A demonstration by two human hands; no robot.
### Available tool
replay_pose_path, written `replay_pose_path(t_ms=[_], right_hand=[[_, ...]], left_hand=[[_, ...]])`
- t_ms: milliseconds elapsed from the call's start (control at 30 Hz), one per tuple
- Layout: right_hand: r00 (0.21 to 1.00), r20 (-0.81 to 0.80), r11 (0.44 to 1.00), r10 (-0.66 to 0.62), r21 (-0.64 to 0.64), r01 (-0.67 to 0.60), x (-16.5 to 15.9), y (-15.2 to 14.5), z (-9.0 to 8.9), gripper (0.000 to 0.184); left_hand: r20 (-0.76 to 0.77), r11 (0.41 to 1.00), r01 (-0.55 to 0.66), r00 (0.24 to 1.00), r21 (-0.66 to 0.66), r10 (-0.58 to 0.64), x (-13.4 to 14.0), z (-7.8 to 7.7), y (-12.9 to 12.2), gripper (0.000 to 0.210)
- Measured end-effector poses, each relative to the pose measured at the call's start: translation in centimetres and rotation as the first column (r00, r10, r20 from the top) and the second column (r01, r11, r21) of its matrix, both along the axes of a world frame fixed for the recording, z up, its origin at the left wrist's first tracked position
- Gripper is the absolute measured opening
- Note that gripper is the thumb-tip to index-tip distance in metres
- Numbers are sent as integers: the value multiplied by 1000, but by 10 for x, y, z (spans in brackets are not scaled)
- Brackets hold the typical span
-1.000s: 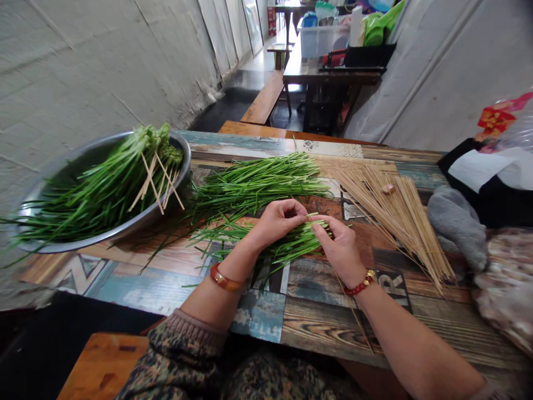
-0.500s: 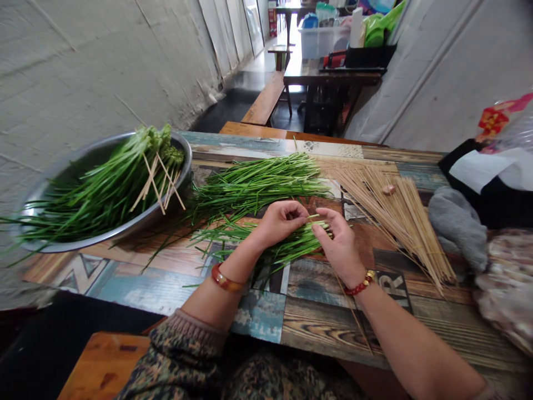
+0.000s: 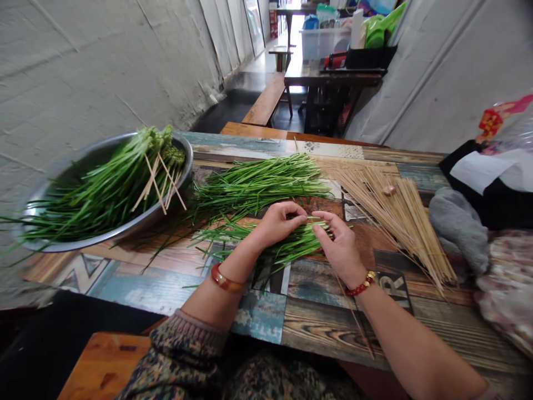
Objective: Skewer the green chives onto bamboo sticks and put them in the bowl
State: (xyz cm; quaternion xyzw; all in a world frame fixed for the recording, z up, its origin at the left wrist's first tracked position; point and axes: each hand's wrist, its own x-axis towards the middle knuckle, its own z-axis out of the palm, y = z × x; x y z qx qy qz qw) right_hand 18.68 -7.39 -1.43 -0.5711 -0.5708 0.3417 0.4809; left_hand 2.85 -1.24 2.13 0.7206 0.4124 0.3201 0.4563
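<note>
My left hand [image 3: 281, 223] is closed, thumb and forefinger pinched on the pale ends of a few garlic chives [image 3: 306, 236]. Close by on its right, my right hand [image 3: 339, 241] has its curled fingertips at the same stem ends, thumb and forefinger round them. Beneath both hands lies a small loose bunch of these chives. A thin bamboo skewer [image 3: 358, 322] runs from under my right hand toward the table's front edge; whether that hand grips it is hidden. Behind the hands rests a larger pile of garlic chives [image 3: 266, 183].
At left, a metal basin [image 3: 89, 243] holds chives threaded on skewers. A fan of bamboo skewers [image 3: 410, 233] lies right of my hands. Beyond it are a grey cloth-like bundle [image 3: 458, 225] and a bag of pale pieces [image 3: 506, 283]. A wooden bench [image 3: 266, 100] stands behind the table.
My right forefinger has shifted slightly left, closing in on the left fingertips. The chives, basin and skewers lie as before.
</note>
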Motion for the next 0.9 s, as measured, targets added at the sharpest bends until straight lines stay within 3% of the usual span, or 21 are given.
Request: replay_pose_path(t_ms=[167,500,900], right_hand=[[999,-48,1000,0,31,2,0,2,-5,35],[1000,5,1000,2,28,-2,1,1,-2,34],[1000,14,1000,-1,-9,1,0,0,2,35]], left_hand=[[39,1000,-7,999,-14,7,0,-4,0,13],[44,997,-11,999,80,7,1,-6,1,13],[68,998,-46,996,-47,49,1,-6,0,15]])
